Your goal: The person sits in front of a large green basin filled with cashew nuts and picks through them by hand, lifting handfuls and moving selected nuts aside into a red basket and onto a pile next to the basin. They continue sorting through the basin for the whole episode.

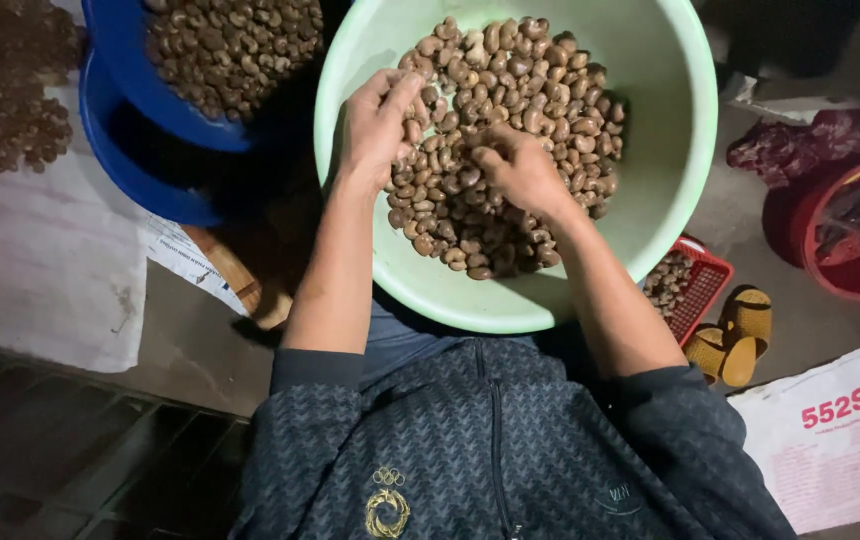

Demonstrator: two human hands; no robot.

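Directly under both hands, a heap of brown, kidney-shaped nuts [510, 140] fills the near and middle part of a pale green basin [670, 170], which serves as the landmark for everything else. The left hand [378, 125] lies at the heap's left edge, close to the basin's left wall, its fingers loosely curled and a little apart, the fingertips pressing down among the nuts; whether any nut is pinched between them cannot be told. The right hand [518, 168] sits near the middle of the heap, fingers bent inward and drawn together over the nuts, the back of the hand turned up, so what lies under it is hidden. Both forearms are bare and reach forward over the basin's near rim from dark patterned sleeves, converging toward the heap.

Left of the basin, a blue bowl [130, 60] holds more of the same nuts and sits over a second blue tub [125, 165]. Right of the basin, just past its near rim, a small red basket [702, 285] holds a few nuts, with yellow sandals [735, 335] beside it. Farther right stands a red bucket [845, 235].
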